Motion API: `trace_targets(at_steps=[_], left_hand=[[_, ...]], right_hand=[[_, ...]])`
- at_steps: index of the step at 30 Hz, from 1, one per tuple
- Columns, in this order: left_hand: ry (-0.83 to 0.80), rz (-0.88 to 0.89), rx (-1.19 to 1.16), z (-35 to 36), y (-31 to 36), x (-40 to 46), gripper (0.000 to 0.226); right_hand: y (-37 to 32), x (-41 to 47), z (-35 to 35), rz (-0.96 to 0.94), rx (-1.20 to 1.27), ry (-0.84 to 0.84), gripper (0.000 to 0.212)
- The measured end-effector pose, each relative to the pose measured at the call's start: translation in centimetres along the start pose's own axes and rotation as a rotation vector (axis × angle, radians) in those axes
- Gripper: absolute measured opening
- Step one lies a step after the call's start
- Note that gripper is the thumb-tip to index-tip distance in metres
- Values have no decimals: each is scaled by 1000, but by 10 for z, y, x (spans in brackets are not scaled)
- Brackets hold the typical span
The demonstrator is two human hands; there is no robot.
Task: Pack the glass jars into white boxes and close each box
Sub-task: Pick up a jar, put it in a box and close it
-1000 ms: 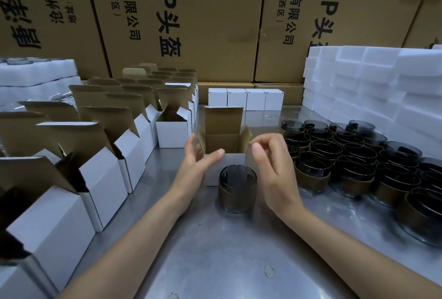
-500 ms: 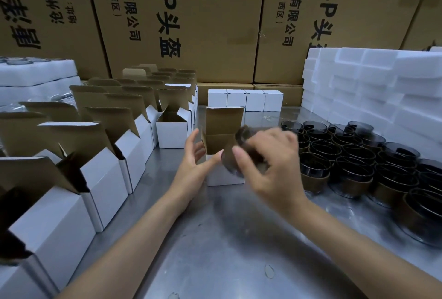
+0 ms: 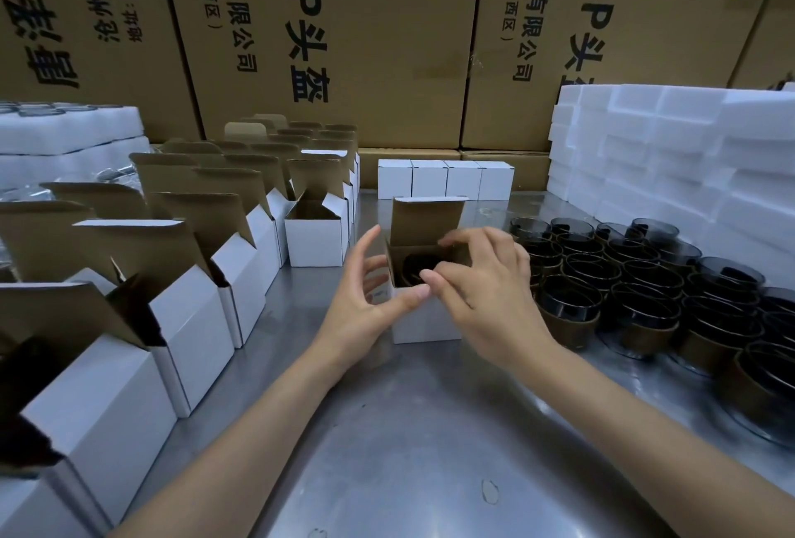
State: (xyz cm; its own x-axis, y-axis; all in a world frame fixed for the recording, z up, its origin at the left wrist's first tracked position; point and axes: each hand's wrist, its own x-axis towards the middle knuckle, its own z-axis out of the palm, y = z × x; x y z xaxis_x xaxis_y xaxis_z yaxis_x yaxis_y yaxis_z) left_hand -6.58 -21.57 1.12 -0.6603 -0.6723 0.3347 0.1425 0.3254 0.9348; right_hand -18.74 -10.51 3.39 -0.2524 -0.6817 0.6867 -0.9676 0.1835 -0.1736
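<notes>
Head view shows a glass jar (image 3: 415, 268) seated inside the open white box (image 3: 423, 318) mid-surface, left hand (image 3: 365, 305) loosely open steadying it, right hand (image 3: 482, 279) relaxed above; flaps likely need folding next.

Most of the glass jar (image 3: 415, 270) inside the white box (image 3: 423, 324) is hidden by the box walls and the right hand (image 3: 486, 279). At nine o'clock, the open boxes (image 3: 99, 404) are cut off by the edge. At three o'clock, the jars (image 3: 757, 391) are cropped.
</notes>
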Motion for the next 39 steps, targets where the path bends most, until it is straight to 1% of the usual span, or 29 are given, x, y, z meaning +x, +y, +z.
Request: trace_targets(at_steps=[2, 3, 4, 6, 8, 9, 10, 12, 14, 17, 20, 23, 24, 26, 28, 30, 32, 33, 37, 39], left_hand=[[-5, -4, 5, 0, 0, 0, 94], [-7, -8, 8, -1, -1, -1, 93], [-7, -13, 5, 0, -1, 0, 90], [1, -41, -60, -1, 1, 1, 82], [8, -101, -171, -1, 2, 5, 77], [9, -129, -204, -2, 2, 7, 76], [10, -146, -210, -2, 1, 8, 76], [6, -149, -165, -1, -1, 8, 76], [5, -142, -98, 0, -2, 6, 79], [13, -80, -38, 1, 2, 3, 75], [78, 22, -13, 4, 7, -1, 56], [255, 229, 78, 7, 12, -6, 30], [283, 301, 127, 8, 14, -7, 23], [249, 391, 217, 11, 18, -8, 21], [162, 339, 222, 13, 19, -7, 27], [100, 210, 116, 13, 18, -5, 32], [84, 98, -9, 10, 16, -2, 41], [93, 70, -31, 8, 16, -1, 43], [113, 78, -16, 6, 17, 2, 25], [110, 79, -21, 5, 16, 3, 29]], right_hand=[[3, -1, 1, -8, 13, -41, 44], [4, -2, 2, -14, 49, -37, 44], [4, -3, 2, -14, 113, -10, 40], [3, -7, 4, 25, 293, 110, 31], [2, -8, 6, 155, 516, 230, 30], [2, -8, 6, 250, 630, 246, 31], [2, -8, 7, 350, 728, 232, 31], [5, -8, 11, 529, 895, 139, 33], [5, -8, 14, 643, 1009, 64, 37], [4, -9, 15, 641, 1024, 27, 37], [5, -9, 15, 630, 999, 3, 23], [7, -9, 17, 597, 980, 16, 32], [8, -9, 18, 586, 974, 25, 33], [7, -9, 19, 572, 972, 41, 36], [6, -10, 19, 555, 986, 49, 38], [2, -11, 18, 538, 1000, 46, 39], [-3, -13, 17, 521, 1019, 25, 39], [-6, -13, 17, 512, 1036, 13, 39], [-10, -13, 13, 499, 1069, 12, 37], [-11, -13, 11, 496, 1058, 11, 28]])
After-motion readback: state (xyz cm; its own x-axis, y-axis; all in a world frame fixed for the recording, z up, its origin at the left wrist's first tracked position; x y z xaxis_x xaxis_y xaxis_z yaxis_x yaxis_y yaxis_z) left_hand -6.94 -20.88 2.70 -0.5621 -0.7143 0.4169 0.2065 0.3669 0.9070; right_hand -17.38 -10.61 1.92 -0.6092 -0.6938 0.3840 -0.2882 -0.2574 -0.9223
